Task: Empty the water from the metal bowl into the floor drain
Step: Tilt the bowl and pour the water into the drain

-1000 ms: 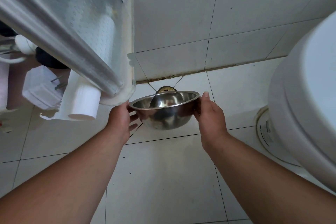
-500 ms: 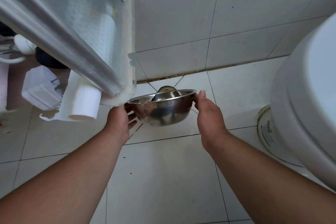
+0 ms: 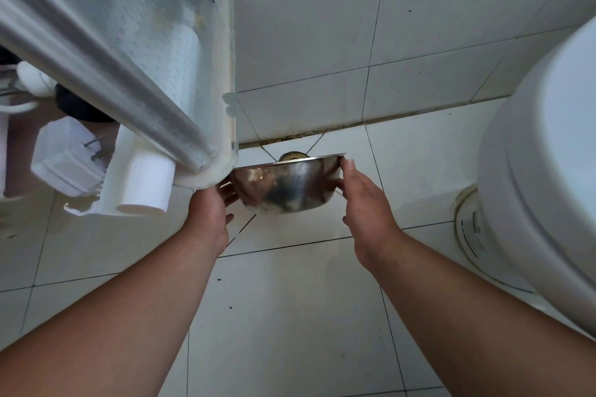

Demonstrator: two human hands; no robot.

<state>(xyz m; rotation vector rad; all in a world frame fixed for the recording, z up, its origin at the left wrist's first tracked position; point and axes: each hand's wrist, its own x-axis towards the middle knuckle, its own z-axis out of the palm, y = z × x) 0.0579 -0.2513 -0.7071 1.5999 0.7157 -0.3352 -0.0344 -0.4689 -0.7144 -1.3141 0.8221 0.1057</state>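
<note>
I hold a shiny metal bowl between both hands above the white tiled floor. The bowl is tipped away from me, so I see its outer wall and rim edge but not its inside. My left hand grips its left side, partly under the glass door's corner. My right hand grips its right side, thumb at the rim. The round floor drain lies just beyond the bowl's far rim, near the wall, mostly hidden by the bowl. Any water is out of sight.
A frosted glass shower door with a metal rail juts in from the upper left, its corner touching the bowl's left rim area. A white toilet fills the right side. Toilet rolls and a white box sit at left.
The bowl has tilted forward, away from me, and moved slightly toward the wall; its inside was visible before and is now hidden. Both hands kept their grip.
</note>
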